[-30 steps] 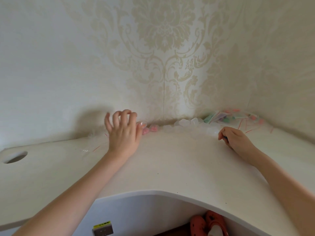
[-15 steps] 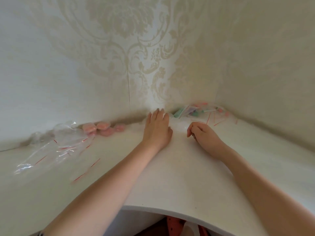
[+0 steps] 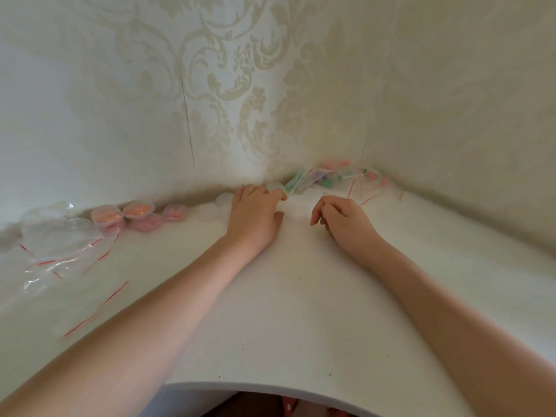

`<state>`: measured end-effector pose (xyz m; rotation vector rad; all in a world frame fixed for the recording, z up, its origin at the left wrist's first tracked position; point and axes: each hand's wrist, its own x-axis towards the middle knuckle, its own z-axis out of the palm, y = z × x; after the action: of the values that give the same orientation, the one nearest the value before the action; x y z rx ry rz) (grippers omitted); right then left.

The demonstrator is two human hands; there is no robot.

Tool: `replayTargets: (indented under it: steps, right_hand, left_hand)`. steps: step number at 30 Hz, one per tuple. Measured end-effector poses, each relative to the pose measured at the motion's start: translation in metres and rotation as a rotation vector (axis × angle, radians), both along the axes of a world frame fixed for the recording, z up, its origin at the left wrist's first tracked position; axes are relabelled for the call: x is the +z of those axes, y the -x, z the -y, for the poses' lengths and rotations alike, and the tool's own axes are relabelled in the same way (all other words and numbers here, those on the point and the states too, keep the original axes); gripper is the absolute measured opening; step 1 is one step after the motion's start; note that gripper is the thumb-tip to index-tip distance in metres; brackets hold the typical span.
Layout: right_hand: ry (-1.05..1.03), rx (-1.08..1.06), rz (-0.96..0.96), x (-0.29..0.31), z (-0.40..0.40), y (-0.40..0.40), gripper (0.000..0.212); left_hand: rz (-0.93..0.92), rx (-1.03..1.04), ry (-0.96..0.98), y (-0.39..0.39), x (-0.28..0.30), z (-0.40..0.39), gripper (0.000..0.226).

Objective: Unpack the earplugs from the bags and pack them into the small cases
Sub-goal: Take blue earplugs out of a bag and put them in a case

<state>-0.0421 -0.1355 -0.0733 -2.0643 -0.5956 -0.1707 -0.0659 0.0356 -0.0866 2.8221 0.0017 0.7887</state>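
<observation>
My left hand (image 3: 255, 213) lies palm down on the white desk (image 3: 301, 296) near the back wall. Its bent fingertips touch an empty clear case (image 3: 275, 186), and the thumb stays apart from them. My right hand (image 3: 341, 219) rests beside it with loosely curled fingers and nothing visible in it. Several small bags of green, pink and orange earplugs (image 3: 331, 176) are piled in the corner, just beyond both hands. More empty clear cases (image 3: 210, 212) sit left of my left hand. Closed cases holding pink and orange earplugs (image 3: 138, 210) line the wall further left.
Several empty clear zip bags with red strips (image 3: 54, 245) lie crumpled at the far left of the desk. Walls close the desk in at the back and on the right. The desk's curved front edge (image 3: 270, 383) runs along the bottom.
My view has turned right towards the corner. My left hand has moved from the filled cases to the empty clear cases and its fingers have bent. The right hand has stayed put.
</observation>
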Motion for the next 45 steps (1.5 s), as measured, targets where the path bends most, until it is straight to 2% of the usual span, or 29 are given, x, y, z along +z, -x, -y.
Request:
replayTargets:
  steps: [7, 11, 16, 21, 23, 27, 31, 33, 37, 45]
  right_hand:
    - [0.004, -0.038, 0.010, 0.003, -0.001, 0.005, 0.034]
    - [-0.023, -0.034, -0.015, 0.003, 0.000, 0.005, 0.034]
    - [0.084, -0.041, 0.065, 0.001, -0.001, 0.004, 0.044]
    - [0.090, -0.081, 0.101, 0.000, 0.000, 0.002, 0.027]
    - [0.073, -0.083, 0.090, -0.002, -0.001, 0.002, 0.026]
    - [0.066, -0.103, 0.065, -0.001, 0.001, 0.002, 0.030]
    - [-0.026, -0.158, 0.066, 0.008, 0.001, 0.004, 0.028]
    - [-0.080, -0.135, 0.077, 0.013, 0.001, 0.006, 0.029]
    - [-0.010, -0.107, 0.066, 0.014, 0.004, 0.008, 0.030]
    - [0.071, -0.128, 0.149, 0.012, 0.002, 0.010, 0.036]
  left_hand:
    - [0.090, -0.021, 0.049, 0.002, 0.004, 0.003, 0.022]
    - [0.032, -0.019, 0.033, 0.002, 0.004, 0.004, 0.022]
    - [-0.025, 0.045, 0.008, 0.002, 0.008, 0.000, 0.016]
    - [0.007, 0.046, 0.008, 0.003, 0.008, 0.000, 0.014]
    - [0.034, 0.027, 0.013, 0.003, 0.006, 0.000, 0.018]
    - [0.098, -0.051, 0.073, 0.004, 0.005, 0.002, 0.028]
    - [0.377, -0.205, 0.072, 0.005, 0.011, 0.008, 0.042]
    - [0.460, -0.332, 0.053, 0.007, 0.013, 0.015, 0.052]
    - [0.469, -0.499, 0.084, 0.013, 0.014, 0.027, 0.065]
    - [0.460, -0.553, 0.061, 0.014, 0.014, 0.030, 0.063]
